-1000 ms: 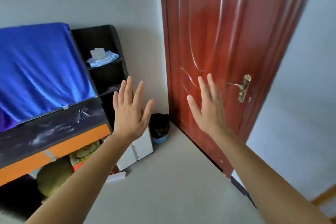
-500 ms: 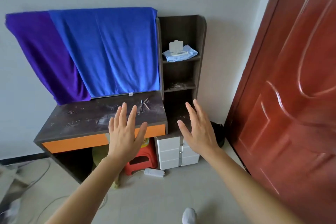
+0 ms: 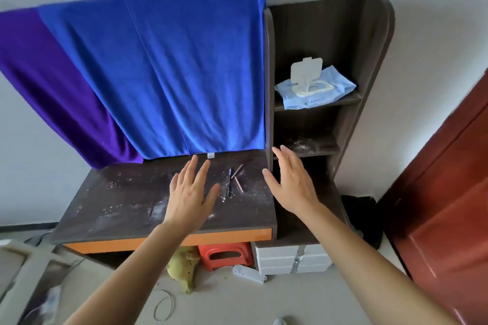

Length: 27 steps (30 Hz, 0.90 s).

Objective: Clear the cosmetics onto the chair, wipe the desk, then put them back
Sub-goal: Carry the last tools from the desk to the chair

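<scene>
Notably, left hand (image 3: 191, 192) and right hand (image 3: 293, 182) were both released, fingers straight; cosmetic pencils (image 3: 235, 179) lay between them on the dusty desk (image 3: 118, 200)

1 head view | forward and down onto desk (image 3: 118, 206) | fairly near, seemingly tilted

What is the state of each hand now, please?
Left hand: open, fingers spread, holding nothing.
Right hand: open, fingers straight, holding nothing.
</scene>
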Motion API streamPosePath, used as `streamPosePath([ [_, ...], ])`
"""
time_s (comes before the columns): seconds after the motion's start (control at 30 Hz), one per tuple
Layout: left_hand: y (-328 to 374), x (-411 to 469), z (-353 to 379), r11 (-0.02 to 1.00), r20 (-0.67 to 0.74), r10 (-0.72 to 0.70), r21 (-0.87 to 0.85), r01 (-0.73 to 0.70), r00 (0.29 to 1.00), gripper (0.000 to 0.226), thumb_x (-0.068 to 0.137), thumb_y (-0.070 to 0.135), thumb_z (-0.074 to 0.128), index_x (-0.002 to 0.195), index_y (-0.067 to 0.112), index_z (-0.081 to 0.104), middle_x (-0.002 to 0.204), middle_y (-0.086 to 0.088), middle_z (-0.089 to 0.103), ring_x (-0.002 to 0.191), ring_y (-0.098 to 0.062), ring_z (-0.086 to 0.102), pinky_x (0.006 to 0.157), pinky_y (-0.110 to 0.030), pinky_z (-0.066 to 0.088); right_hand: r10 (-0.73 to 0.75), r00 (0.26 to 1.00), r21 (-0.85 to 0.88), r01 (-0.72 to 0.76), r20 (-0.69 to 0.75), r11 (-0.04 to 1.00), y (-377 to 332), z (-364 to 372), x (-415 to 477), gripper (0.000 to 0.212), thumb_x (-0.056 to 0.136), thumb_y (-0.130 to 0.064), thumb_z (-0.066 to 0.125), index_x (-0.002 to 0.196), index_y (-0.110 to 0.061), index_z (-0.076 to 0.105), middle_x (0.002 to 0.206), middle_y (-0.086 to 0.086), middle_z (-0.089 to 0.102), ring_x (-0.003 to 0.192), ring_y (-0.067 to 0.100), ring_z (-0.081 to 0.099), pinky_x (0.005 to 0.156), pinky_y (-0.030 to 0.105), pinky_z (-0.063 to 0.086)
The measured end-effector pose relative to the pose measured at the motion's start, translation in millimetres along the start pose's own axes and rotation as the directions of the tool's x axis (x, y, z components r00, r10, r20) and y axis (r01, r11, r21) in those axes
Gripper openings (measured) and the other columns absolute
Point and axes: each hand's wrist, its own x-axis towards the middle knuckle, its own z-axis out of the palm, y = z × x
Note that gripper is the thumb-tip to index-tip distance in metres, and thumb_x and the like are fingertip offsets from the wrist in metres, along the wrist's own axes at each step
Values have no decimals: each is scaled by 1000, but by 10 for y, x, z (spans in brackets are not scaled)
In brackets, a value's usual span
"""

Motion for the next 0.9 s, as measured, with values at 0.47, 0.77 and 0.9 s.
streamPosePath([
  [0.47, -1199, 845, 1121, 994, 364, -105, 9, 110, 925, 67, 99, 50, 43, 157, 25, 22, 166, -7, 12, 151, -25, 14, 120, -44, 15, 145, 911, -149, -94, 387, 984, 195, 1092, 1024, 68, 100, -50, 48, 158, -23, 23, 166, 0, 17, 150, 21, 24, 116, 40, 36],
  [0.77, -1527, 1377, 1689, 999, 564, -25, -13, 40, 826, 68, 100, 50, 41, 158, 24, 16, 166, -7, 5, 152, -24, 7, 121, -46, 13, 203, 822, -204, -108, 532, 973, 290, 1666, 1307, 74, 95, -50, 57, 156, -22, 27, 164, 2, 19, 148, 24, 26, 117, 38, 31],
  [0.9, -1510, 1480, 1960, 997, 611, -68, 15, 74, 789, 69, 99, 51, 40, 158, 23, 17, 166, -7, 8, 152, -24, 8, 121, -45, 14, 124, 782, -186, -10, 611, 982, 416, 1938, 1505, 75, 92, -51, 60, 155, -22, 30, 162, 5, 25, 147, 26, 29, 118, 41, 29],
])
